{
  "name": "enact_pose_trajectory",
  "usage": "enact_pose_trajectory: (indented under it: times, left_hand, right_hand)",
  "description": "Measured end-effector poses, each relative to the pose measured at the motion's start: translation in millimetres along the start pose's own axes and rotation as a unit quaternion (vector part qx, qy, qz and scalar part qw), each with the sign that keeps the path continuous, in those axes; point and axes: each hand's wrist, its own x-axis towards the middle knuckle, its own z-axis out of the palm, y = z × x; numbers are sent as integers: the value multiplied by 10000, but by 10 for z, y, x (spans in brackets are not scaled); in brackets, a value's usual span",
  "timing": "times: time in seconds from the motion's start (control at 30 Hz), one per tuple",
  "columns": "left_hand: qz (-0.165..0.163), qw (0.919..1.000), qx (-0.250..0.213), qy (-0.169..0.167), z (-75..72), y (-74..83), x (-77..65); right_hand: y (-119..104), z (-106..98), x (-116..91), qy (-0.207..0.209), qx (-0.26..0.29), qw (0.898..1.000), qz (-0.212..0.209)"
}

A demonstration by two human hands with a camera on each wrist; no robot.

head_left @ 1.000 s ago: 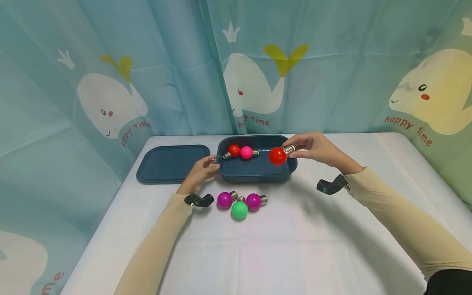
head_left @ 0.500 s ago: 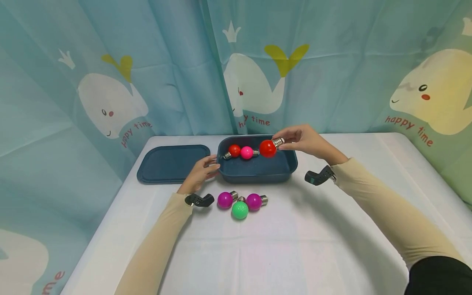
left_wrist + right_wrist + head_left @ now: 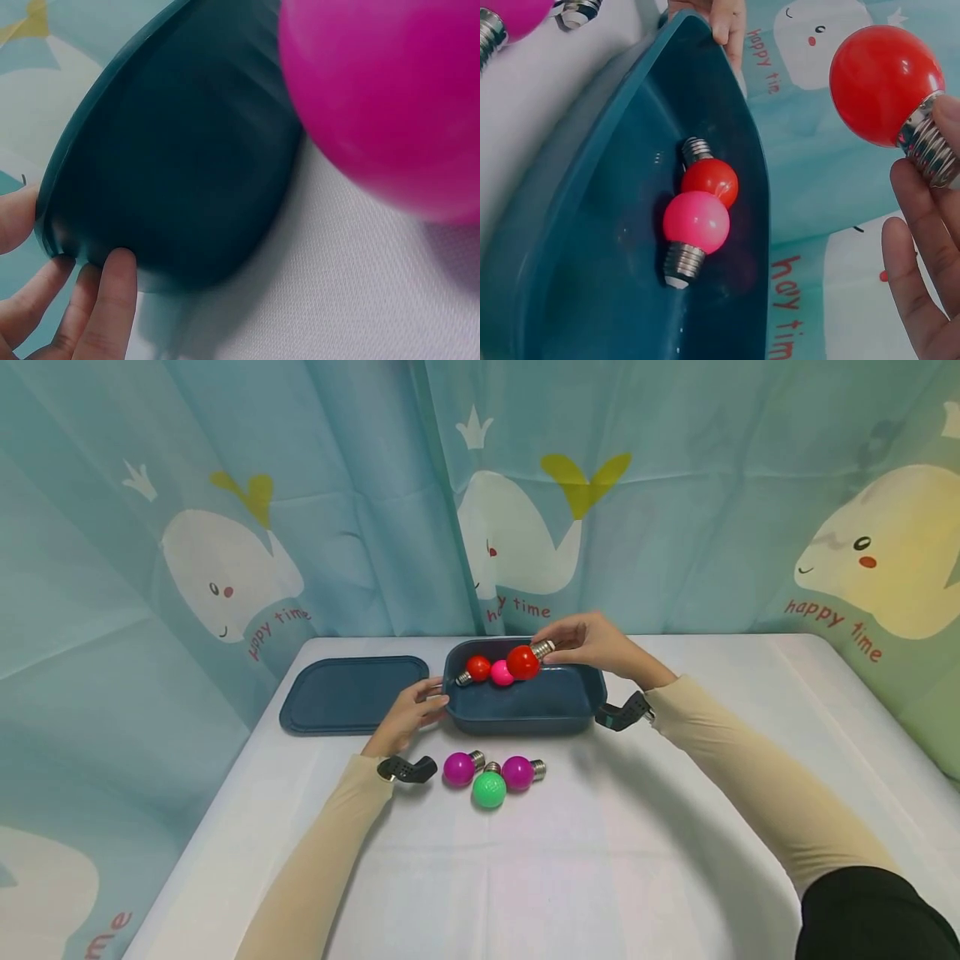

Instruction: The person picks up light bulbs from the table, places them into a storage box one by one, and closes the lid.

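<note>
In the head view, my right hand (image 3: 592,643) pinches a red bulb (image 3: 523,662) by its metal screw base, above the dark blue box (image 3: 525,724). My left hand (image 3: 408,717) holds the box's left end. In the left wrist view, several fingers (image 3: 112,300) lie against its outer wall and another digit meets the rim. Inside the box lie another red bulb (image 3: 711,180) and a pink bulb (image 3: 696,223), close together. The held bulb partly covers the pink one in the head view.
Two purple bulbs (image 3: 458,769) and a green bulb (image 3: 489,790) lie on the white table (image 3: 600,877) in front of the box. A flat dark blue lid (image 3: 348,693) lies to the left. A whale-patterned curtain (image 3: 375,527) hangs behind the table.
My right hand has carried the red bulb leftward over the box, from its right side to just by the pink bulb. My left hand stays at the box's left end.
</note>
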Motion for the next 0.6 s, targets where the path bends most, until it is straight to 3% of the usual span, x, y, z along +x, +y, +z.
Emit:
enact_pose_trajectory:
  times: [0.6]
  left_hand:
    - [55, 10000, -21, -26, -9, -10, 0]
  right_hand:
    - [30, 172, 285, -261, -210, 9994, -127]
